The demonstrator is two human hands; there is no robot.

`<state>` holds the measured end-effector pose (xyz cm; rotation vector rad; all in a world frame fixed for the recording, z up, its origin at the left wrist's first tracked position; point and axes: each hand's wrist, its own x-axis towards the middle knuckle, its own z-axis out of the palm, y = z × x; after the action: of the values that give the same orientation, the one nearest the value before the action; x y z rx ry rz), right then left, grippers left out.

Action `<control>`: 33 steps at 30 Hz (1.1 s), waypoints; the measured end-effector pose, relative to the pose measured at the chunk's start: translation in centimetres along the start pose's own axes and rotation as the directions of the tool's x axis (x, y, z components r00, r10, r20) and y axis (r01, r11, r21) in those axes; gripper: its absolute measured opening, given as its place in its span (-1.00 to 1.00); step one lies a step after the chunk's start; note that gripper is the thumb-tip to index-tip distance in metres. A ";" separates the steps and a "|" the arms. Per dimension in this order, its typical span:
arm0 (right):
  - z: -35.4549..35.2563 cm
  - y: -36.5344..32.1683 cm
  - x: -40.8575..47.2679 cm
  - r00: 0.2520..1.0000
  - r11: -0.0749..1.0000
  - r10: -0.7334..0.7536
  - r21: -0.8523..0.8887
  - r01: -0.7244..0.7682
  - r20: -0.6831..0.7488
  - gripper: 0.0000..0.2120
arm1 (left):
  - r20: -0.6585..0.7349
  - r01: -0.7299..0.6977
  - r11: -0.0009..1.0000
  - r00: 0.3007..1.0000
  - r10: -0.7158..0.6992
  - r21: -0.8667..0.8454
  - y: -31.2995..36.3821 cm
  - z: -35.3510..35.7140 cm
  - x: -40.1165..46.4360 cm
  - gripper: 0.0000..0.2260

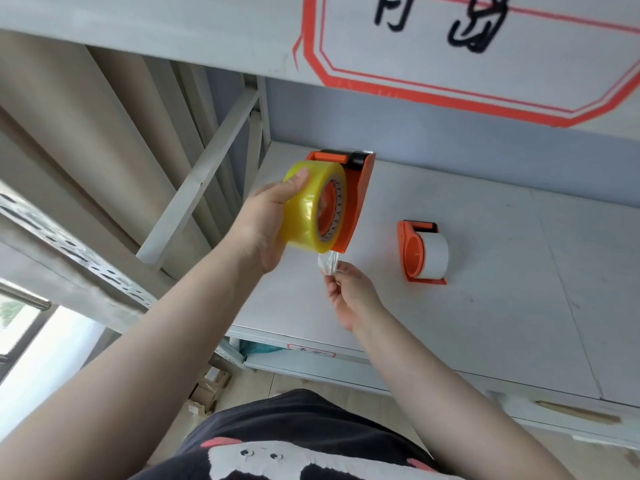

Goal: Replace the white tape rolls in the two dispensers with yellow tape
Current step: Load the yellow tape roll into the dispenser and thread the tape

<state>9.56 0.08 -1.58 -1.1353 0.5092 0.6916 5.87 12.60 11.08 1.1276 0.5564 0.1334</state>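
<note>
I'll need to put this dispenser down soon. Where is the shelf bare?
The shelf is bare right of the white-tape dispenser, up to the back wall, and along its front edge. Around the held dispenser it is crowded.

— What do we have around the white shelf (485,306)?

— Above it we see a white board with an orange-bordered label (450,81) bearing black handwriting. Left of the shelf stand pale diagonal braces (201,174) and a perforated metal rail (86,258).

— And lower?

— Below the shelf, tiled floor (311,382) with cardboard scraps (207,389); far left, a bright window (20,323).
</note>
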 end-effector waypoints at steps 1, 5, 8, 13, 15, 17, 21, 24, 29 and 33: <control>0.1 0.0 -0.3 0.999 0.997 0.040 0.067 -0.041 0.024 -0.80 | -0.024 0.008 1.000 1.000 -0.008 0.002 -0.1 0.4 0.0 -0.49; 0.5 -0.2 -1.5 0.985 0.948 0.133 0.274 -0.160 0.111 -0.88 | -0.067 0.019 1.000 0.998 -0.020 -0.012 -0.5 1.7 0.3 -0.52; 1.2 -0.3 -2.1 0.980 0.925 0.122 0.340 -0.170 0.157 -0.84 | -0.083 -0.001 1.000 0.997 0.001 0.004 -0.7 3.0 0.1 -0.86; 1.4 -0.4 -3.1 0.981 0.907 0.105 0.388 -0.163 0.165 -0.74 | -0.089 -0.007 0.999 0.996 0.010 0.035 -0.9 3.9 0.2 -0.87; 1.2 -0.5 -3.3 0.987 0.915 0.088 0.381 -0.134 0.135 -0.68 | -0.083 -0.009 0.999 0.996 0.012 0.034 -0.8 4.1 0.4 -0.88; 1.0 -0.7 -3.4 0.995 0.939 0.046 0.336 -0.072 0.087 -0.69 | -0.064 -0.020 0.999 0.998 0.021 0.027 -0.7 4.3 0.2 -0.86; 0.6 -1.2 -3.2 1.000 0.986 -0.023 0.163 0.024 -0.008 -0.72 | -0.062 -0.023 0.999 0.998 0.024 0.024 -0.9 4.7 0.0 -0.83; 0.3 -1.3 -3.3 1.000 0.979 -0.024 0.202 0.026 -0.014 -0.80 | -0.065 -0.020 1.000 0.998 0.022 0.021 -1.0 4.9 0.0 -0.81; -0.2 -1.0 -3.9 0.995 0.892 -0.039 0.453 -0.005 0.088 -0.72 | -0.060 -0.027 0.999 0.998 0.029 0.024 -1.5 5.1 0.1 -0.78; -0.3 -0.6 -4.0 0.996 0.854 -0.066 0.520 0.025 0.060 -0.54 | -0.060 -0.041 0.997 0.997 0.044 0.063 -1.8 5.1 0.5 -0.82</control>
<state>7.18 -1.31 1.46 -0.6047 0.5601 0.5076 8.43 7.81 10.87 1.1989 0.5945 0.1892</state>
